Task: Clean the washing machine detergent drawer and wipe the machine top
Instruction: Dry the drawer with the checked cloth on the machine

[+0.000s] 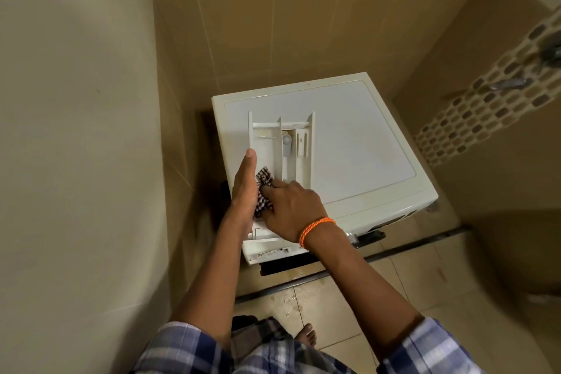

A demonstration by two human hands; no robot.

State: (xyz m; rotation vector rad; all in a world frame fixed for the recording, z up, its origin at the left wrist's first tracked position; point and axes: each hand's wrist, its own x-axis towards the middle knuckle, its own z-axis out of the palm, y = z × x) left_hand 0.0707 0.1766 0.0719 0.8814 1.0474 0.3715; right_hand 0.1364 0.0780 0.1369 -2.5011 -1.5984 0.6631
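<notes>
So the long white plastic detergent drawer (274, 155) is pulled right out and lying flat on the cream-white top of the washing machine (358, 143), over on the machine's left half, with its front end sticking out past the front edge toward the person. You can see its far compartments fine, the wide one on the left and a narrower one on the right with a small grey cap in it, but the near half is mostly buried under hands. The left hand (244, 188) rests along the drawer's left wall with the thumb straight up the rim; the fingers are on the far side of the palm, so I honestly can't tell if they're curled round the wall or just flat against it. The right hand (293, 206), with an orange braided cord bracelet (315, 229) on the wrist, has its fingers curled down onto a small dark-and-white checked cloth (263, 188), pressing it into the left compartment right beside the left hand. Only a bit of the cloth pokes out between the two hands. The machine's front panel is nearly all hidden from this angle, just a dark strip and a knob at the right corner. Blue plaid sleeves are cut off at the bottom, and a bare foot (306, 338) stands on the beige floor tiles.
</notes>
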